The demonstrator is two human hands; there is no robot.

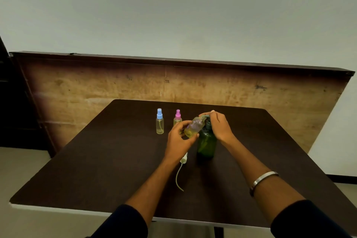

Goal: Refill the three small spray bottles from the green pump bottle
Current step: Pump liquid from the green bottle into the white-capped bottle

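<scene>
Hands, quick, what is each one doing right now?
Left hand: closed around the uncapped small spray bottle, tilted toward the pump spout.
Right hand: fingers on the green pump bottle's pump head.

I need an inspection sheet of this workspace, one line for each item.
Surface: dark brown table.
Job's things: green pump bottle upright; open spray bottle tilted at its spout; blue-capped bottle and pink-capped bottle upright, closed; white sprayer head with tube lying on table.
Clutter: nothing seen.
Grippers: left hand holds open bottle; right hand on pump.
Cables: nothing seen.
Surroundings: wooden board, pale wall.
</scene>
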